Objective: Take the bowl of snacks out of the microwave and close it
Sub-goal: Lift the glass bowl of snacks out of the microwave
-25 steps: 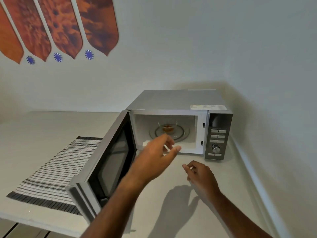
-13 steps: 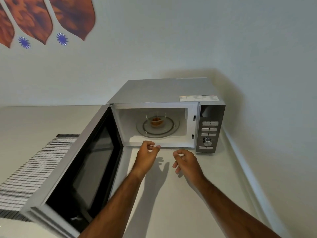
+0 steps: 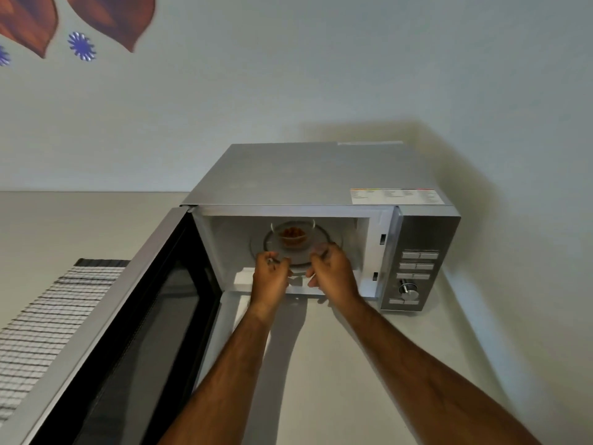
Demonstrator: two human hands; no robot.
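Observation:
A silver microwave (image 3: 308, 175) stands on the counter in the corner, its door (image 3: 128, 332) swung wide open to the left. Inside, a clear glass bowl (image 3: 292, 234) with orange-brown snacks sits on the glass turntable (image 3: 321, 242). My left hand (image 3: 271, 277) and my right hand (image 3: 332, 273) reach into the opening side by side, fingers curled, just in front of the bowl. Neither hand touches the bowl; both hold nothing.
A striped black-and-white mat (image 3: 48, 316) lies on the counter left of the door. The control panel (image 3: 417, 268) with buttons and a knob is on the microwave's right. Walls close in behind and to the right.
Both hands have moved forward from the counter in front of the microwave into its opening, close to the bowl. The view has come nearer to the microwave.

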